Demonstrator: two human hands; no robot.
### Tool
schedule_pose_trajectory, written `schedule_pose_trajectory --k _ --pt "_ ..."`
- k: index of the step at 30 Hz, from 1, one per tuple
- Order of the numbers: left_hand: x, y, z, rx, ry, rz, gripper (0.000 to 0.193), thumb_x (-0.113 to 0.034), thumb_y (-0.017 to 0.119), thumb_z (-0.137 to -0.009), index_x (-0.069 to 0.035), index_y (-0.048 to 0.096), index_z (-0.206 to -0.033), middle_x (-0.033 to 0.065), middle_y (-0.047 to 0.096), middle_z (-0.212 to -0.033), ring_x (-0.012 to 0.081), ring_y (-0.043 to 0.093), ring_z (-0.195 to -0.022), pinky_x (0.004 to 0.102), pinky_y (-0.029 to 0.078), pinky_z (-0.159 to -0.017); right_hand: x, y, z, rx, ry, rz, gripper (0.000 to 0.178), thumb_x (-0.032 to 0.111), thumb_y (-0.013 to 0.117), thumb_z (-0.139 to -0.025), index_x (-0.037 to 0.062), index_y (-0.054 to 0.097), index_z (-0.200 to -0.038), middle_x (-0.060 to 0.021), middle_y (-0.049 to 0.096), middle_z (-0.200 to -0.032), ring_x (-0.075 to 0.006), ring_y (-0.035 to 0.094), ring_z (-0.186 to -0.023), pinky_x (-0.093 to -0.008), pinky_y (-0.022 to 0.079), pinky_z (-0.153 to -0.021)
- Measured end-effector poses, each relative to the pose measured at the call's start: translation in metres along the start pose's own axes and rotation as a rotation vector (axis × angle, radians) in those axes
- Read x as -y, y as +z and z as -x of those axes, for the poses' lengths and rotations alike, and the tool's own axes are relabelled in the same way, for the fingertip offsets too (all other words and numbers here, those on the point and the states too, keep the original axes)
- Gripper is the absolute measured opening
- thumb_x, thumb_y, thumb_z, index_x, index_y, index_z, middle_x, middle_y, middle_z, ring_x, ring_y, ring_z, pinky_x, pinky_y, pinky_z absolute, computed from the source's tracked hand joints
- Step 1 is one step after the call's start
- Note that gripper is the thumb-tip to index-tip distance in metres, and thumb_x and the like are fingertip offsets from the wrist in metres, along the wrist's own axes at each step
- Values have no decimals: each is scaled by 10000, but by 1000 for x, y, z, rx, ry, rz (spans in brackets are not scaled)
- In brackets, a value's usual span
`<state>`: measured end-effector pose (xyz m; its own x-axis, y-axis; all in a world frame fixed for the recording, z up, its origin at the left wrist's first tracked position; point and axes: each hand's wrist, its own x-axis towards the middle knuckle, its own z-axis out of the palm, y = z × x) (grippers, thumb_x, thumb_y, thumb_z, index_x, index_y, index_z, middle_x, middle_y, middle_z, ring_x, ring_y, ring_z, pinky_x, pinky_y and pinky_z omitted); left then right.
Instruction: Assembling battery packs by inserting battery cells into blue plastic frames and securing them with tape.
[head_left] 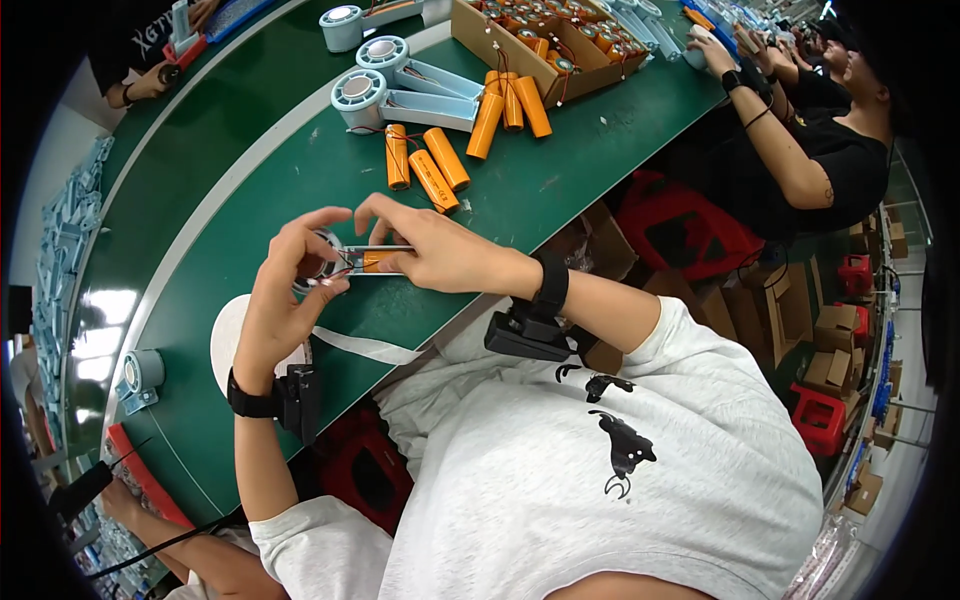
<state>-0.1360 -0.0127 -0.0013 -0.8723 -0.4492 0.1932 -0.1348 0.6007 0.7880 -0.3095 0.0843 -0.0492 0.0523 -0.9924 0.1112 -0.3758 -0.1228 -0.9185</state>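
Note:
A handheld fan housing (pixel 355 276) lies in front of me, its round head to the left and its open handle to the right. My left hand (pixel 275 300) curls round the head with thumb and fingers, partly hiding it. My right hand (pixel 445 250) grips the handle, its thumb close to the orange battery (pixel 374 261) inside. Thin red and black wires show between the head and the battery. Beside my left wrist lies a white roll of tape (pixel 228 340), and a loose white strip (pixel 370 347) runs from it toward me.
Loose orange batteries (pixel 432 180) and light blue fan housings (pixel 420 105) lie farther off on the green table (pixel 240 235). Behind them stands a cardboard box (pixel 500 50) full of wired batteries. A small blue fan part (pixel 142 372) sits left. Co-workers are at both sides.

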Motion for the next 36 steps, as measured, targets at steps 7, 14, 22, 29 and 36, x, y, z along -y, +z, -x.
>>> schedule_pose_trajectory --k 7,14,22,29,36 --pt "-14 4 -10 131 -94 -389 495 121 654 -579 -46 524 -1027 69 483 -1151 235 490 -936 283 443 -722 4 -14 -16 247 114 98 214 52 556 -812 -38 560 -1006 -188 616 -882 -313 597 -829 -359 446 -706" --pt "-28 -53 -52 -95 63 -432 528 135 595 -585 -29 529 -1083 63 504 -1077 182 526 -883 241 430 -746 20 -55 7 -290 -136 -2 222 119 558 -835 -44 574 -985 -166 627 -751 -320 609 -692 -361 458 -622" --pt "172 -195 -54 8 -262 -403 494 -11 668 -605 -22 545 -1083 77 536 -966 187 540 -888 260 409 -809 7 -31 -8 -410 303 800 175 138 577 -805 -37 580 -804 -159 564 -710 -244 613 -636 -302 491 -581" --pt "137 -117 -58 -266 -163 -634 425 -167 719 -689 -19 564 -1056 45 530 -826 158 470 -705 265 407 -667 -10 -12 -11 -295 265 1276 160 100 591 -721 -19 568 -827 -104 506 -756 -225 586 -608 -309 499 -580" --pt "164 -103 -143 -356 -230 -633 549 -298 708 -715 -18 535 -1154 190 579 -1031 274 559 -943 344 433 -805 9 -42 26 -86 101 -165 309 134 534 -850 -36 508 -1107 -102 547 -838 -165 559 -735 -296 479 -634"
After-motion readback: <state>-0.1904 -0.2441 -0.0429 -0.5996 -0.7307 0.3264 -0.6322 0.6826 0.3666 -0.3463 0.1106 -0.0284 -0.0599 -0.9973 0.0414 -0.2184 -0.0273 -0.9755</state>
